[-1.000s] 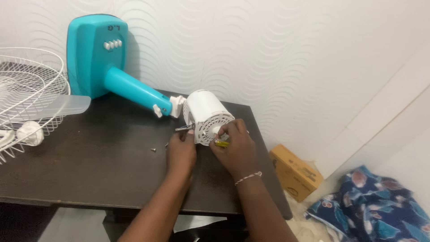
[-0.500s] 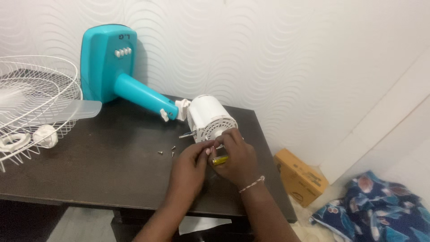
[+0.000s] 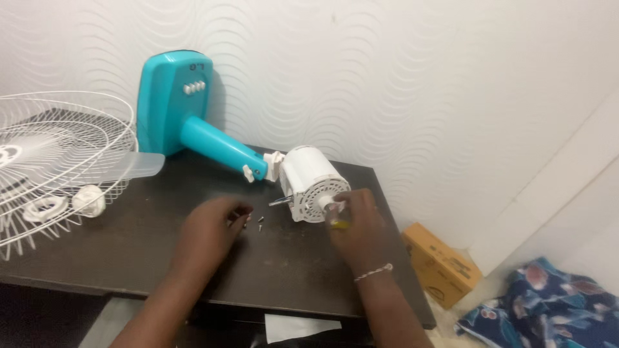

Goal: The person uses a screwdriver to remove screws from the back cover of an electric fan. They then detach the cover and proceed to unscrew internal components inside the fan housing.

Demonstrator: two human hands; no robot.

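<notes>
Glossy white plastic motor housing (image 3: pixel 309 177)

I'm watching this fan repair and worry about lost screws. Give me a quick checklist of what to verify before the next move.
1. Left hand at the loose screws on the table: ok.
2. Screw pinched in left fingers: cannot tell.
3. Right hand holds the yellow-handled screwdriver: ok.
4. White motor housing lies on the table, clear of the edge: ok.
5. Screwdriver tip seated in a screw: cannot tell.
</notes>
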